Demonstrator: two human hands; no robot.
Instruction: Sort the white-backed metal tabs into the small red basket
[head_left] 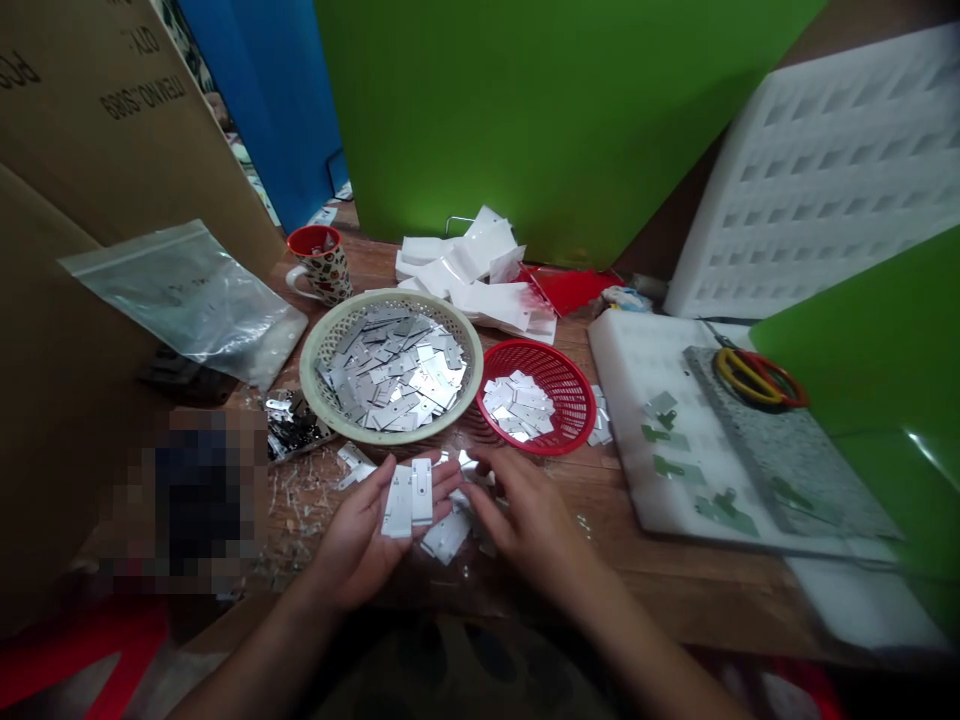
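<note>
Nearest the camera, the left hand (367,535) is held palm up just above the desk (675,570), and two small white-filmed metal plates (409,497) are laid side by side across its fingers. Their long axes run away from the person, toward the baskets. The grip of this hand is an open cradle: the plates rest on the loosely curled fingers and are not pinched.

The right hand (525,520) is spread palm down just to the right, its fingertips turned inward toward the held plates and resting on or just over a loose plate (448,535) that lies on the desk between the two hands. Nothing is seen enclosed in this grip; whether a piece is pinned beneath the fingers cannot be told. The held plates thus lie to the left of the right hand, close by, and the right hand is the nearer free one.

Further off, scattered plates and shreds of film are strewn on the desk. Beyond them a cream basket (319,385) heaped with bare metal plates is set, and just beside it to the right a smaller red basket (574,400) holding white-covered plates. A mug (324,265), a clear plastic bag (191,295) and a pile of white sheets (472,270) lie behind; scissors (757,375) rest on a foam tray (637,360) at the right.
</note>
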